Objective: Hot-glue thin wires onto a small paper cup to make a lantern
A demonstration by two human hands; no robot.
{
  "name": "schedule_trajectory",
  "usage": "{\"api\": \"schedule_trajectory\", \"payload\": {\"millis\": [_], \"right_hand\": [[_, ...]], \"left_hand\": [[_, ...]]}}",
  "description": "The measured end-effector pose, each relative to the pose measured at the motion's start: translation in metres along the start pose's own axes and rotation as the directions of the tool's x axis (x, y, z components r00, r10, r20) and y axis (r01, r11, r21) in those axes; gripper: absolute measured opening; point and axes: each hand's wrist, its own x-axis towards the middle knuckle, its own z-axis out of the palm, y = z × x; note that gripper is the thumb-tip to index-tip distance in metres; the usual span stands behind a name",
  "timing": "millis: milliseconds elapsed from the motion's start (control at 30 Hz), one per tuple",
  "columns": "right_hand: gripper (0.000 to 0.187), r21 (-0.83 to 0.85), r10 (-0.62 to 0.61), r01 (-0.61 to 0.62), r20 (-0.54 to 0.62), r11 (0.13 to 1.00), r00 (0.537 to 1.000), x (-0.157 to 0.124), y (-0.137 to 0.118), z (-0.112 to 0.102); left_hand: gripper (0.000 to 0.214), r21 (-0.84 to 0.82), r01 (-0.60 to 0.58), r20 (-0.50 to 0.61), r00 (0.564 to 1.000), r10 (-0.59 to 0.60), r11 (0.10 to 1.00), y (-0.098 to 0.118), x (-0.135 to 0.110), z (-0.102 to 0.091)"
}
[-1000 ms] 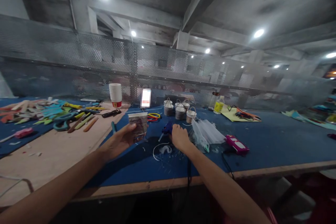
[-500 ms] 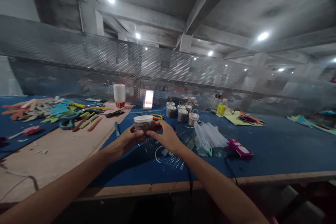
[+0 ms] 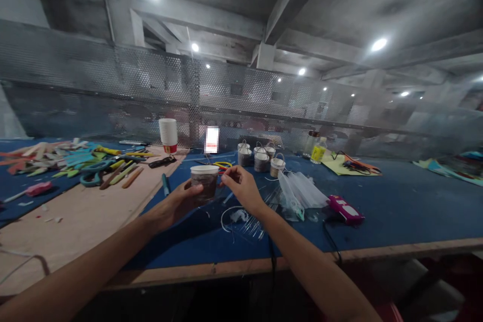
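Above the blue table cover [image 3: 396, 206], a small cup [image 3: 204, 181] sits between both hands.
Little buckets [image 3: 260, 158] stand behind it, with clear bags [image 3: 302, 191] and a pink tool [image 3: 345, 210] to the right; nothing blocks it. Its side is clasped by the left hand [image 3: 181, 204], while the right hand [image 3: 243, 188] has fingertips pinched together at the rim. It stands upright, mouth up.
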Motion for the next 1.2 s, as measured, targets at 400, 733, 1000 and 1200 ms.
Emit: {"api": "schedule_trajectory", "payload": {"millis": [400,733,1000,1200], "right_hand": [[0.024,-0.019,0.019,-0.02,-0.034,1.0,0.999,0.002,0.003,-0.002],[0.023,-0.033,0.01,-0.011,-0.028,0.999,1.0,0.003,0.007,-0.003],[0.021,0.012,0.046,-0.046,0.008,0.999,0.999,0.004,0.01,-0.003],[0.02,0.068,0.1,-0.101,0.01,0.993,0.995,0.006,0.012,-0.001]], "left_hand": [[0.042,-0.028,-0.005,0.054,0.999,0.007,1.0,-0.006,0.002,-0.007],[0.042,-0.018,0.006,0.102,0.995,-0.004,1.0,-0.005,0.002,-0.007],[0.045,-0.034,0.007,0.127,0.992,-0.002,0.999,-0.008,0.002,-0.01],[0.048,-0.037,0.024,0.115,0.993,-0.019,0.999,-0.008,0.0,-0.011]]}}
